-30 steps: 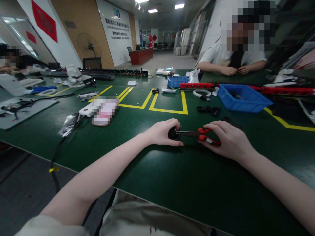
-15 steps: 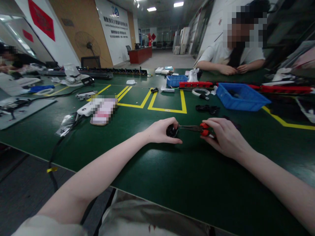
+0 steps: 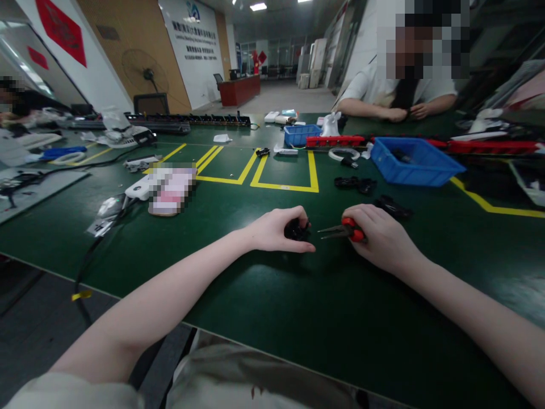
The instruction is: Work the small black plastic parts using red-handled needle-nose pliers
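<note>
Right now the left hand has its grip curled around a small black bundle, fingers above and thumb below, just over the green tabletop near the middle of the view; the bundle is too dark to make out in detail. Facing it, the right hand has its grip closed on the red handles of a pair of pliers, whose narrow jaws point left and stand slightly parted, their tips near the bundle but not touching it. Just beyond the right hand lies one dark coil, with a second black coil farther off. Behind these sits a large blue bin with dark things inside, and to its left a white cable loop and a smaller blue bin. Yellow tape marks out shapes ahead of the left hand. A pink, blurred flat object lies farther left. Across the tabletop, a person in white sits with both hands together.
</note>
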Tool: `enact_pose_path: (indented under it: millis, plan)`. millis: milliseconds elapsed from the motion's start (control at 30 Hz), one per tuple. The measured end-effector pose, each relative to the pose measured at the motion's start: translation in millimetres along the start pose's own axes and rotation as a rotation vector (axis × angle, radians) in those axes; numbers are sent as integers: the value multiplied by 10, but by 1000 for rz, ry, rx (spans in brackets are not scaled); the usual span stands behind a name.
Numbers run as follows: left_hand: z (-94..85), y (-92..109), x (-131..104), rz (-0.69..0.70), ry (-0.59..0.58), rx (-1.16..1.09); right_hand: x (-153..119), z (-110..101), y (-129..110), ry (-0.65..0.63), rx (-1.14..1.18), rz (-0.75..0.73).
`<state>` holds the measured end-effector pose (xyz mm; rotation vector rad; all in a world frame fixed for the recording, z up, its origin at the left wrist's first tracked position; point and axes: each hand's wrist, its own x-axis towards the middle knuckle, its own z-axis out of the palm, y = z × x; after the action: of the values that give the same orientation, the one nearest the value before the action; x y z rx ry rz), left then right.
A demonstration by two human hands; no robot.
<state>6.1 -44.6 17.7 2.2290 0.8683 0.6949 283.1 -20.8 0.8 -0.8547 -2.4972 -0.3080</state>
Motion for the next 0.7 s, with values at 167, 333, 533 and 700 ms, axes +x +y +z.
enact_pose_path:
  millis: [167, 333, 533, 700]
  plan:
    - [11, 17, 10, -14, -29, 80, -14, 9, 50, -15, 19, 6]
    - [24, 6, 39, 92, -80, 298, -6, -27, 31, -1, -2, -55]
    - [57, 41, 41, 130, -117, 392, -4, -50, 5, -1, -37, -112]
    - [142, 156, 35, 179, -131, 415, -14, -63, 3, 14, -61, -212]
